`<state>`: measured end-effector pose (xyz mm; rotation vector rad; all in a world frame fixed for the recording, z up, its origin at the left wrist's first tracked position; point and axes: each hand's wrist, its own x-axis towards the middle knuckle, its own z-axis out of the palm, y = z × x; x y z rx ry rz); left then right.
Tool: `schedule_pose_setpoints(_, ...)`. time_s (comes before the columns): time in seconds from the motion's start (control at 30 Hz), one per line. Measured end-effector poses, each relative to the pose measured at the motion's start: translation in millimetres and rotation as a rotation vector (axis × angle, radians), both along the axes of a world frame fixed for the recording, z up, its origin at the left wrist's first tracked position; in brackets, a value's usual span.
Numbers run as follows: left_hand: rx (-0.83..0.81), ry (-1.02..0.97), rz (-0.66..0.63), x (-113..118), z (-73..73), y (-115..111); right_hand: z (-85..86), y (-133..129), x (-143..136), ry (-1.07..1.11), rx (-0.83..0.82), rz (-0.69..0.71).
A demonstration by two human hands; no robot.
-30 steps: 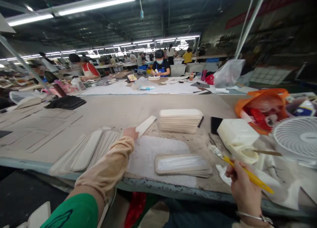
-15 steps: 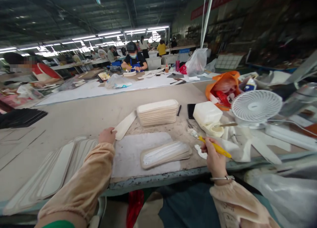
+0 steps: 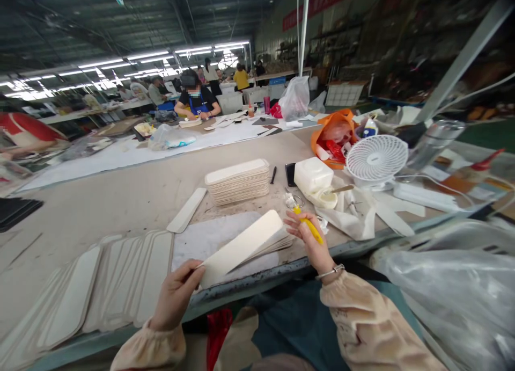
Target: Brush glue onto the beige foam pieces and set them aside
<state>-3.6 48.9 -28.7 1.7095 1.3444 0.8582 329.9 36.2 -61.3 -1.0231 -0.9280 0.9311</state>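
Note:
Between thumb and fingers, my left hand [image 3: 177, 293] pinches one end of a long cream strip [image 3: 241, 247] with rounded corners. The strip slants up to the right over a low pile of larger beige pieces [image 3: 277, 246], hiding most of it. My right hand [image 3: 311, 239] holds a yellow-handled brush [image 3: 309, 225] against the palm, some fingers spread near the strip's far end. White paste covers the brush tip. Under the pile lies a pale sheet [image 3: 193, 242]. Another cream strip [image 3: 187, 210] rests beside a tall, neat stack of beige pieces [image 3: 237, 183].
Overlapping beige pieces [image 3: 116, 279] fan out at the left. To the right are a white plastic container [image 3: 314, 177] with paste, a phone [image 3: 290, 175], a white fan [image 3: 377, 159] and an orange bag [image 3: 333, 135]. A co-worker [image 3: 197, 100] sits across the table.
My left hand has drawn a cream strip from beside the stack to above the low pile. My right hand with the brush has moved toward it, fingers spreading. The view has swung right.

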Motion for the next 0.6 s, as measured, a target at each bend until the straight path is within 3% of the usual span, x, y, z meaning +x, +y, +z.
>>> schedule_pose_setpoints(0.17,-0.135,0.092,-0.032,31.8,-0.4,10.1,0.3,-2.7,-0.7,-0.095,-0.007,-0.023)
schedule_pose_setpoints(0.4,-0.194,0.107,0.016,49.2,-6.6,31.6,-11.0,12.6,0.1,-0.165,0.058,-0.153)
schedule_pose_setpoints(0.6,-0.036,0.270,0.051,42.2,-28.8,48.3,-31.1,28.2,-1.1,-0.453,-0.008,-0.210)
